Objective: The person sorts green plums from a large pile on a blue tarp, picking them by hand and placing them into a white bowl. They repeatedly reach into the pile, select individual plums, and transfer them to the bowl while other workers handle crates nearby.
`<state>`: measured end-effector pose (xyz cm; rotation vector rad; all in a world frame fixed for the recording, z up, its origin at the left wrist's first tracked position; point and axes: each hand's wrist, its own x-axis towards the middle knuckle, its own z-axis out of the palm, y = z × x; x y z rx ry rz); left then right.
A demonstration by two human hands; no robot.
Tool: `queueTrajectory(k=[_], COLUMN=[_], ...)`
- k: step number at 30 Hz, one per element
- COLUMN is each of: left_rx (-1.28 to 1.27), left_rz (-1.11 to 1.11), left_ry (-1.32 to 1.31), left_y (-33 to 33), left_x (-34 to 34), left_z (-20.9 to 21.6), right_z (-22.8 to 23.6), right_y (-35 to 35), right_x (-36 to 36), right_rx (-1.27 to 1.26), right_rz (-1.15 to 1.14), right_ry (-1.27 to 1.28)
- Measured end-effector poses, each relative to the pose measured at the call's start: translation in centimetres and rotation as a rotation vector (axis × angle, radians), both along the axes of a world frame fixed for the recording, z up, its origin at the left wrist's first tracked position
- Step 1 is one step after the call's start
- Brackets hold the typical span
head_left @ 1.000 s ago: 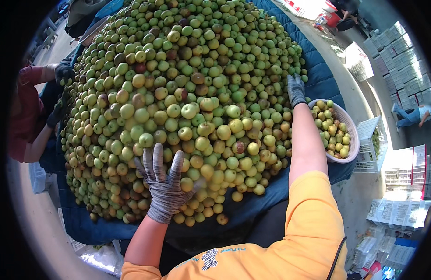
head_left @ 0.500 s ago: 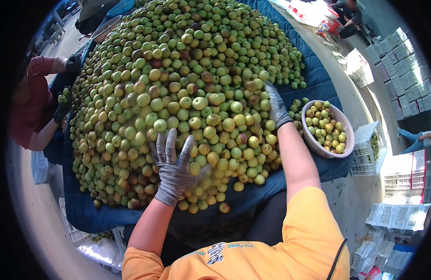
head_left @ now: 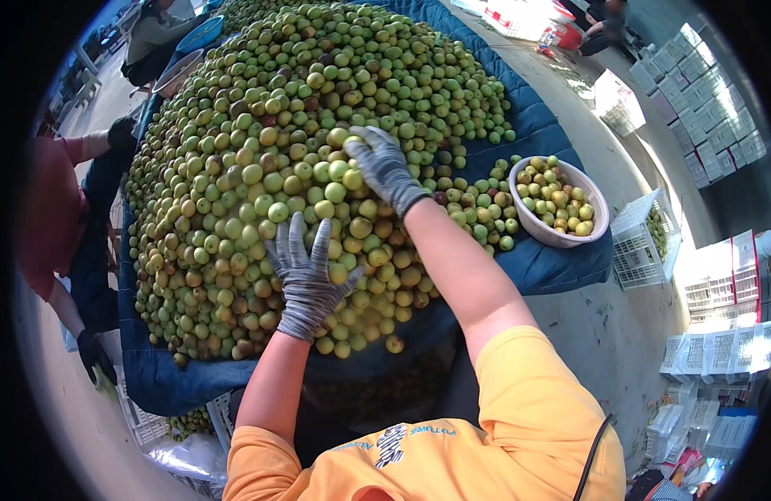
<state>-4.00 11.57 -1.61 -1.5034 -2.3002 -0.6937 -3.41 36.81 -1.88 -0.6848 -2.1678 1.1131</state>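
Observation:
A big heap of small round green fruits (head_left: 235, 209), like jujubes, some blotched with brown, covers a dark blue quilted cloth (head_left: 540, 125). My left hand (head_left: 309, 280), in a grey knit glove, lies on the near side of the heap with its fingers spread, gripping nothing. Further up and to the right, my right hand (head_left: 384, 171) wears the same kind of glove. Its fingers reach left over the heap, touching fruits at their tips; its palm is hidden. To its right, loose fruits lie between the heap and a round pale basket (head_left: 601, 196) of browner fruits.
A co-worker in a red top (head_left: 55, 209) is at the left, one gloved hand (head_left: 96, 355) low beside the cloth. White plastic crates (head_left: 644, 242) stand on the floor at right, with stacked boxes (head_left: 703, 108) behind. Another person (head_left: 156, 37) sits at the far left.
My right hand has swept left across the heap, leaving loose fruits and bare cloth at its right. My left hand stays spread on the heap. The co-worker's gloved hand has dropped lower.

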Motion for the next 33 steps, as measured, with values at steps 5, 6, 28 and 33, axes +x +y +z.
queueTrajectory(k=[5, 6, 28, 33], left_rx=[0.026, 0.004, -0.073, 0.058], left_rz=[-0.01, 0.006, -0.022, -0.223], left_ry=[0.014, -0.015, 0.096, 0.029], left_y=[0.3, -0.1, -4.3, -1.0], left_x=[0.2, 0.3, 2.2, 3.6], left_z=[-0.5, -0.1, -1.1, 2.1], right_z=[5.4, 6.5, 3.6, 3.2], right_y=[-6.7, -8.7, 1.1, 1.9], right_x=[0.0, 1.3, 27.5, 28.7], right_rx=[0.222, 0.311, 0.087, 0.059], right_rz=[0.164, 0.126, -0.296, -0.23], right_ry=[-0.24, -0.242, -0.921, -0.92])
